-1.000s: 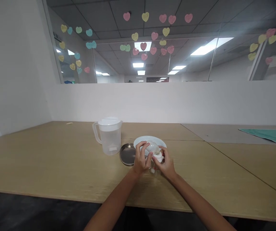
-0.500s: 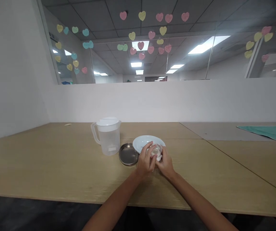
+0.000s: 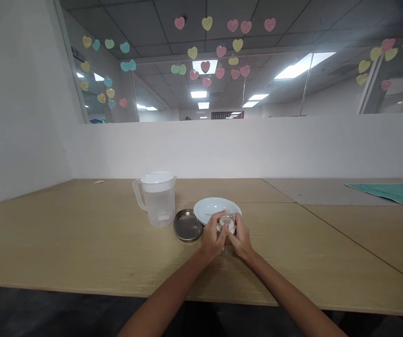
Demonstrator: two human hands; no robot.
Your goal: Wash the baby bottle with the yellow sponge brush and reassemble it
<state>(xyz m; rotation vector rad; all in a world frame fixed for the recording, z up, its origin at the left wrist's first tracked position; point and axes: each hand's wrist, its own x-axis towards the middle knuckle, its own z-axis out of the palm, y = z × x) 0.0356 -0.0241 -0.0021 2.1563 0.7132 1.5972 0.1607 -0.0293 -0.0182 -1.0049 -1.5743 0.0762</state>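
Observation:
Both hands are wrapped round a small, round container (image 3: 227, 221) with a see-through top and a white ring; its exact kind is unclear. My left hand (image 3: 212, 236) grips its left side, and my right hand (image 3: 242, 238) grips its right side. The thumbs come together at the near side, hiding much of the lower part. Just behind the hands lies a white plate (image 3: 212, 204), partly covered by them. To the left of my left hand rests a shallow round metal dish (image 3: 187, 225), close against the plate's edge.
A translucent plastic pitcher (image 3: 160, 201) with a white lid stands left of the metal dish, handle to the left. At the far right lies a green cloth (image 3: 394, 193). A small pale piece (image 3: 99, 181) is at the table's back left, near the white wall (image 3: 173, 147).
The fingers of my left hand have come down from over the clear top to the container's side. The container's top now faces me more directly. The dishes have stayed put.

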